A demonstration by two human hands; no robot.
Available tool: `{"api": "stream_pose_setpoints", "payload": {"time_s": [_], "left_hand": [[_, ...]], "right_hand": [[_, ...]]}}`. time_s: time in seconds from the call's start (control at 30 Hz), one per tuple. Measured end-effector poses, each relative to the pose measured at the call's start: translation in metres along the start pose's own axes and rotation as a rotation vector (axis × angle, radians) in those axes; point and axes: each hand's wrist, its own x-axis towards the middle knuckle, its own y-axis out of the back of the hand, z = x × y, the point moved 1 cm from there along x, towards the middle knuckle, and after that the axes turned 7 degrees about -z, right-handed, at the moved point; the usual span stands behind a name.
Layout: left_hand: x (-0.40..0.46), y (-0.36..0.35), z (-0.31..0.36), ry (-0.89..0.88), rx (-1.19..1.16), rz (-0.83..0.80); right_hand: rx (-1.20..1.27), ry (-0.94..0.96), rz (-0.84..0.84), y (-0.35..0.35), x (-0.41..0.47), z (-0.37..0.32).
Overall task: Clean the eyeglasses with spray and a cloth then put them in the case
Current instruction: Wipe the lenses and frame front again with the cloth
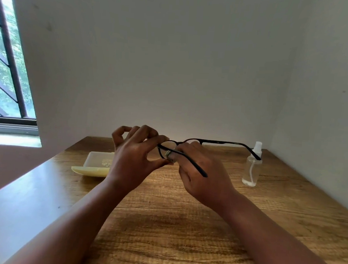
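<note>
I find both hands raised above the wooden table [183, 224], meeting at the black-framed eyeglasses [219, 142]. The left hand [133, 160] pinches the frame's near lens rim between thumb and forefinger, the other fingers curled loosely above. The right hand [199, 174] has its fingers curled around the frame beside the left fingertips, and a small grey wad, which I take to be the cloth [168, 155], shows between thumb and lens. How much cloth lies inside the right hand I cannot tell. One temple arm crosses the back of the right hand toward me; the other runs out beyond it to the right, ending in front of the clear spray bottle [252, 167], which stands upright on the table well right of that hand. The pale yellow case [94, 163] lies open just left of the left hand, partly hidden by it.
</note>
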Motion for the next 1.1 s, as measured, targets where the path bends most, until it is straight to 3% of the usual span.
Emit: {"api": "stream_pose_setpoints", "payload": {"time_s": [0.13,0.4,0.53,0.73,0.87,1.1], "left_hand": [[0.000,-0.001,0.000,0.001,0.022,-0.009],[0.002,0.000,-0.001,0.043,-0.074,0.021],[0.002,0.001,0.001,0.033,-0.081,0.032],[0.003,0.001,0.003,-0.013,-0.078,0.016],[0.003,0.001,0.003,-0.027,-0.053,0.030],[0.001,0.002,0.000,-0.022,-0.024,0.026]], "right_hand": [[-0.017,-0.032,-0.010,-0.001,0.000,0.004],[-0.123,-0.273,0.096,0.007,-0.006,0.028],[-0.057,-0.330,0.072,0.004,-0.006,0.027],[-0.048,-0.255,0.102,0.005,-0.004,0.022],[-0.101,-0.316,0.109,0.004,-0.006,0.031],[0.050,-0.285,0.053,0.001,-0.008,0.028]]}}
